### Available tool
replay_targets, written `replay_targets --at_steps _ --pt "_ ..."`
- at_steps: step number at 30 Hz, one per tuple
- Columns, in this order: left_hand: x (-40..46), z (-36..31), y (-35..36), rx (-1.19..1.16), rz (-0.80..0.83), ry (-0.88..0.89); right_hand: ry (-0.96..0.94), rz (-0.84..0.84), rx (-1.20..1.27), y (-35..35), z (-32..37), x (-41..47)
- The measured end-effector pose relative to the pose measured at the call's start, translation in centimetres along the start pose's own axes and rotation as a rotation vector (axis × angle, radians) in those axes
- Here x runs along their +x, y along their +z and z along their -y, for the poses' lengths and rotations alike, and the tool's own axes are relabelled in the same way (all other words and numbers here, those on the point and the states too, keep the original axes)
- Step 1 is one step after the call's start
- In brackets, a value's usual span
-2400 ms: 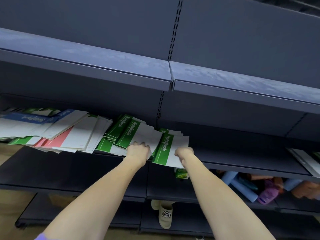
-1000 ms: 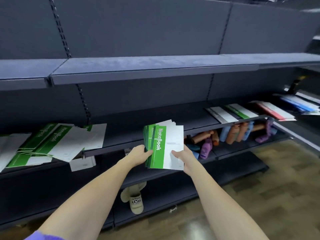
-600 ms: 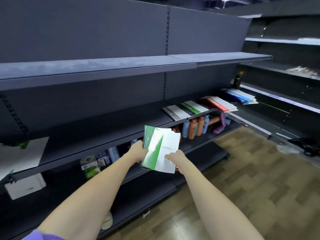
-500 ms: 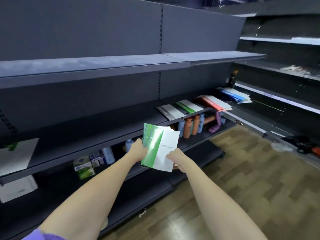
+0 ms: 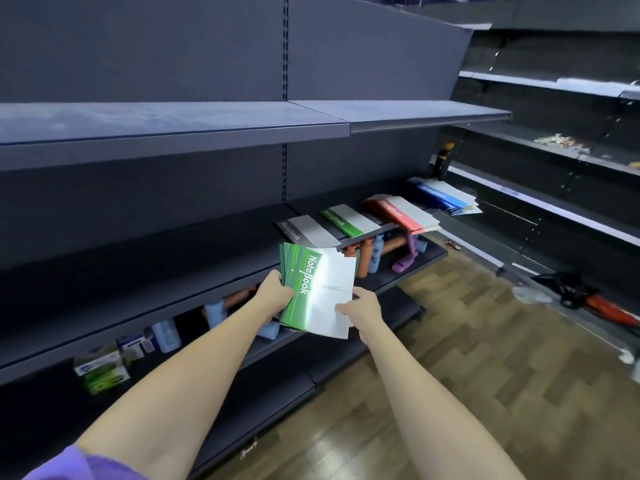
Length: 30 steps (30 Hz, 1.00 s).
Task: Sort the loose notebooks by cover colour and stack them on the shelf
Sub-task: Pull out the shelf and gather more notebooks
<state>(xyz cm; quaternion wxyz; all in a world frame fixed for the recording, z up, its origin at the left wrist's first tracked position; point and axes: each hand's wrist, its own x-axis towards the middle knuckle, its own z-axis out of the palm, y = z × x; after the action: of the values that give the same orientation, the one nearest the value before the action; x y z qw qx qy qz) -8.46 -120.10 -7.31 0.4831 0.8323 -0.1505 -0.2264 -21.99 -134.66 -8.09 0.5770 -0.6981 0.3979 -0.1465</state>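
**Green notebooks held before the sorted stacks**

Left hand (image 5: 275, 294) gripping left edge of green notebook bundle (image 5: 317, 292); right hand (image 5: 362, 306) pinching its right edge. Bundle held in air before middle shelf (image 5: 173, 296). Beyond, on that shelf: grey stack (image 5: 308, 230), green stack (image 5: 348, 221), red stack (image 5: 403, 214), blue stack (image 5: 445, 197).

The held notebooks (image 5: 317, 292) have green spine bands with white "NoteBook" lettering and white covers. The shelf (image 5: 173, 133) is dark blue-grey. The shelved stacks are grey-banded (image 5: 304, 230), green-banded (image 5: 346, 221), red-banded (image 5: 401, 214) and blue-banded (image 5: 443, 197). The floor (image 5: 485, 341) shows a brown wood-block pattern. The sleeve (image 5: 79, 465) is purple.
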Motion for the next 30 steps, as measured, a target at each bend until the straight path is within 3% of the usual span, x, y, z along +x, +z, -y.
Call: replay_targets --at_steps 10,14,18,25,30 --pt "12.2 -5.6 4.4 -0.26 -0.013 -0.034 -0.06 -0.063 -0.212 -3.8 4.7 13.5" --pt "16.3 -7.3 5.6 -0.306 -0.037 -0.04 -0.006 -0.057 -0.319 -4.0 5.8 17.7" --pt "17.4 -9.3 6.7 -0.287 -0.13 -0.051 -0.093 -0.025 -0.512 -3.7 6.0 20.7" --pt "21.0 -11.8 8.5 -0.346 -0.308 -0.051 -0.168 0.145 -0.286 -5.5 6.6 27.2" --pt "21.8 -13.2 10.8 -0.347 -0.399 -0.093 -0.326 0.041 -0.372 -6.9 7.0 32.0"
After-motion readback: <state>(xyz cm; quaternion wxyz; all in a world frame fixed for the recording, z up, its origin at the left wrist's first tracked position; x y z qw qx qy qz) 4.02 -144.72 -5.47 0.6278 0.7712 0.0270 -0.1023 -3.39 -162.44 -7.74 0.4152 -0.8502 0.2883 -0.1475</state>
